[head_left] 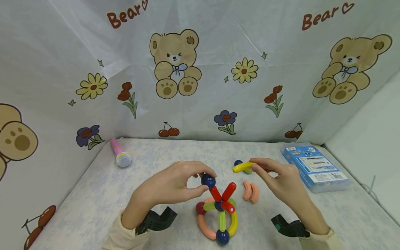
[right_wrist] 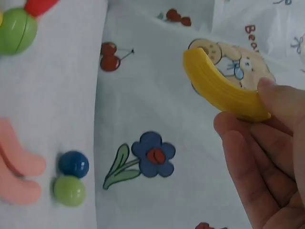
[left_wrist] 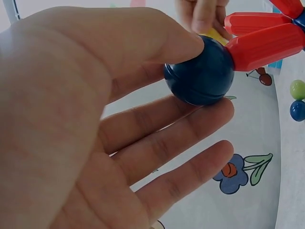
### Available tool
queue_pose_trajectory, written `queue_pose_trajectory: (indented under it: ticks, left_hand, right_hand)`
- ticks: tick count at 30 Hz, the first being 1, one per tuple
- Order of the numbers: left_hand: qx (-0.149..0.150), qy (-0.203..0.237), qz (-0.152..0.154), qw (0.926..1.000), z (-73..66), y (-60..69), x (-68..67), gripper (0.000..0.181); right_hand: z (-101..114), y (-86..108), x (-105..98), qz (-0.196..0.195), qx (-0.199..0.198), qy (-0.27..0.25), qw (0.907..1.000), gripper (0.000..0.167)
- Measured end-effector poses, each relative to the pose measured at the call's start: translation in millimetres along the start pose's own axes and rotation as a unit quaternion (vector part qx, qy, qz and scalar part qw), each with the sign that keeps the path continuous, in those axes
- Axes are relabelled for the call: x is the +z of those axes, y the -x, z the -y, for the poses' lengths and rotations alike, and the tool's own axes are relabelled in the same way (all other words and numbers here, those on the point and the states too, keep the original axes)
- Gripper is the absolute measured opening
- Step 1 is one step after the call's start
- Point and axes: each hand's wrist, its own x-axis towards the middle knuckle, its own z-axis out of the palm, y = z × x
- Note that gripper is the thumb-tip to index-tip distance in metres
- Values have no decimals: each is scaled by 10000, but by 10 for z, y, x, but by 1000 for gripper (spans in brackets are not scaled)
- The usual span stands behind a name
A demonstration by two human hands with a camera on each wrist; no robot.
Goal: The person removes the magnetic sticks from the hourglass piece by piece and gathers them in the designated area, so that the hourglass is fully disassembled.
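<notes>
Thumb and fingers of the left hand (head_left: 175, 182) pinch a dark blue ball (head_left: 208, 181), seen close in the left wrist view as a blue ball (left_wrist: 202, 74) touching the end of a red rod (left_wrist: 267, 46). That rod rises from a ring-shaped build of balls and rods, where a pink curved piece (head_left: 206, 227), a yellow curved piece (head_left: 233, 224) and a blue ball (head_left: 222, 237) form part of the ring. To the right of it, the right hand (head_left: 282, 178) holds a curved yellow piece (right_wrist: 221, 88) by one end, its other end free in the air.
Two loose pink curved pieces (head_left: 251, 191) lie right of the build. Behind the yellow piece are a small blue ball (right_wrist: 74, 164) and a green ball (right_wrist: 69, 191). A blue box (head_left: 315, 166) stands at the back right, a pink toy microphone (head_left: 120, 152) at the back left.
</notes>
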Motion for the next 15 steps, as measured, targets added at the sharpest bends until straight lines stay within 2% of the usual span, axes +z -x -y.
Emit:
queue_pose_trajectory:
  ticks: [3, 9, 15]
  left_hand:
    - [18, -18, -5, 10000, 8, 1, 0, 30]
    - [113, -77, -4, 9999, 27, 8, -18, 30]
    - [-9, -107, -58, 9999, 44, 35, -50, 29]
  right_hand:
    - [-168, 21, -51, 297, -30, 431, 9986, 24]
    - [-364, 57, -192, 1268, 633, 944, 9854, 12]
    - [-464, 62, -261, 1784, 1121, 1099, 9713, 10]
